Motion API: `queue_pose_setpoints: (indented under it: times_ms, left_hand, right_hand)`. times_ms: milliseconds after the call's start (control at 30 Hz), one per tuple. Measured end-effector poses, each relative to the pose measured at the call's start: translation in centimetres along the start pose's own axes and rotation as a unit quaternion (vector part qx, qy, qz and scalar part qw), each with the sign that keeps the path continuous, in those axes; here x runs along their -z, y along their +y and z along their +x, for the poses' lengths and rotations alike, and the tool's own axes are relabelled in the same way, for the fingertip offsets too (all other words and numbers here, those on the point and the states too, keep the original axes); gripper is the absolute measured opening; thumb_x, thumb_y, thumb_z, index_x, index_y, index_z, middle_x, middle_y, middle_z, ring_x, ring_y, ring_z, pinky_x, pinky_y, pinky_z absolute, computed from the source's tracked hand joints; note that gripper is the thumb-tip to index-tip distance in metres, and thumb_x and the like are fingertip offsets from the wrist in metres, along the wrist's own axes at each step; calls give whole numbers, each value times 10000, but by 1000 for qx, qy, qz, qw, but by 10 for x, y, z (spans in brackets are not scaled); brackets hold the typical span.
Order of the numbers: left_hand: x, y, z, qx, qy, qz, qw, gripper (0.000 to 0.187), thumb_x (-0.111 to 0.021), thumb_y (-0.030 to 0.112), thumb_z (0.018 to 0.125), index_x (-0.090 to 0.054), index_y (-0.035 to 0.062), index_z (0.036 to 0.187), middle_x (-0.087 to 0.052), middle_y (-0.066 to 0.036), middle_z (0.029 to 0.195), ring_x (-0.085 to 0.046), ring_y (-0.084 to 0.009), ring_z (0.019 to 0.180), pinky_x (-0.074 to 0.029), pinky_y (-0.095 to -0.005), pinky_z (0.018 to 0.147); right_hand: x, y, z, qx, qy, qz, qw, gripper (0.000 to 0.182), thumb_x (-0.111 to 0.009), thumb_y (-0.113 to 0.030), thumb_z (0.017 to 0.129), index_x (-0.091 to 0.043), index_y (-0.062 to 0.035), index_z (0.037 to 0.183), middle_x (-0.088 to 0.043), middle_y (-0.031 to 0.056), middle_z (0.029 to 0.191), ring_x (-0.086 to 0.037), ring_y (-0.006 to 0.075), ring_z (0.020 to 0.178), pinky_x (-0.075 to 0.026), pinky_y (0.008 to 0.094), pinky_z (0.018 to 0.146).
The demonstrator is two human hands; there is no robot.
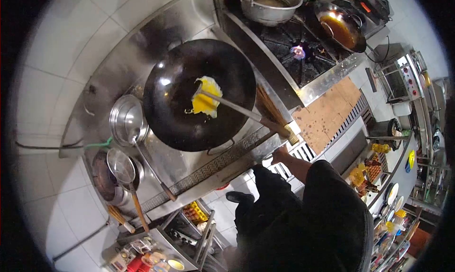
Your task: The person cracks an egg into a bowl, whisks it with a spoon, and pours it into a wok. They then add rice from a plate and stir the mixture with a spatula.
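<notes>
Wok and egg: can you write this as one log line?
wok: on burner | egg: in wok | spatula: blade on egg | hand: near handle end

We are seeing a yellow egg (206, 101) sitting in a black wok (189, 89) beyond our right hand (280, 154), blue flame (298, 51) burning farther off.

Right hand (280, 154) grips a spatula (239, 110) – blade in the wok (189, 96) against yellow egg (207, 96)
</notes>
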State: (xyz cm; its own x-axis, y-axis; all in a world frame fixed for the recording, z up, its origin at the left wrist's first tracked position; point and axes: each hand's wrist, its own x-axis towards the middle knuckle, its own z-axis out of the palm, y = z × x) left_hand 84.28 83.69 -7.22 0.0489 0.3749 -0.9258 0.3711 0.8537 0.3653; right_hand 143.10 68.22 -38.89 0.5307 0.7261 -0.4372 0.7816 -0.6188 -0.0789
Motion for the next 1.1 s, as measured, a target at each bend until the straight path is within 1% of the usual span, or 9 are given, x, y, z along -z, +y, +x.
queue_pose_setpoints:
  times_ms: [67,233,333,567,733,767,800,867,1100]
  left_hand:
    - [-15,11,-2,-6,-4,27,1000,376,-477,309,932,-498,31,1185,-590,-192,1058,-619,-315,909,-532,-417,736]
    - [-30,24,-1,-26,-18,75,997,396,-485,321,934,-499,15,1185,-594,-189,1062,-623,-315,912,-524,-433,780]
    - [-31,24,2,-33,-27,96,994,408,-490,328,935,-500,6,1186,-596,-188,1065,-626,-315,913,-518,-443,806]
    - [-28,13,4,-58,-47,133,988,439,-502,346,937,-501,-15,1187,-600,-184,1071,-632,-315,917,-506,-466,868]
    - [-11,-1,0,-113,-74,189,973,461,-511,358,939,-502,-31,1187,-604,-181,1075,-637,-315,919,-497,-482,913]
    - [6,-26,15,-257,-144,265,918,376,-502,304,947,-524,-32,1113,-602,-193,1063,-628,-323,952,-524,-484,862]
    - [13,-39,21,-257,-134,254,923,376,-502,304,947,-524,-32,1113,-602,-193,1063,-628,-323,952,-524,-484,862]
    - [24,-57,27,-153,-132,-92,975,325,-540,185,881,-529,47,1174,-643,-209,1029,-642,-425,882,-529,-566,794]
    - [54,-96,50,12,-27,-111,993,302,-566,178,891,-500,44,1153,-642,-255,943,-670,-368,715,-556,-465,594]
  right_hand:
    - [99,-18,-14,-62,-216,71,972,541,-709,-535,615,-688,-188,1030,-612,36,1166,-558,261,1097,-449,407,869]
    - [246,-38,-53,-75,-222,92,968,640,-700,-597,638,-669,-143,1088,-602,80,1206,-546,246,1158,-467,403,826]
    - [252,-40,-58,-80,-227,104,965,476,-634,-480,675,-712,-131,989,-682,94,988,-644,263,970,-484,404,783]
    - [234,-36,-58,-107,-206,147,962,479,-689,-458,639,-686,-92,948,-682,121,930,-661,303,932,-543,437,770]
    - [229,-39,-62,-112,-153,94,977,724,-743,-471,591,-571,-53,1157,-611,162,1120,-613,296,1056,-507,459,857]
    - [235,-40,-64,-124,-166,105,973,698,-737,-458,601,-575,-63,1153,-610,156,1129,-610,293,1061,-505,458,866]
    - [246,-43,-65,-137,-178,116,968,672,-731,-446,611,-578,-73,1149,-609,150,1137,-608,291,1067,-503,457,874]
    - [244,-45,-64,-115,-181,108,971,654,-728,-430,616,-579,-81,1149,-609,145,1140,-609,288,1066,-505,453,877]
    - [259,-64,-72,-139,-172,60,973,591,-717,-334,660,-577,-71,1171,-596,128,1181,-594,271,1104,-511,408,882]
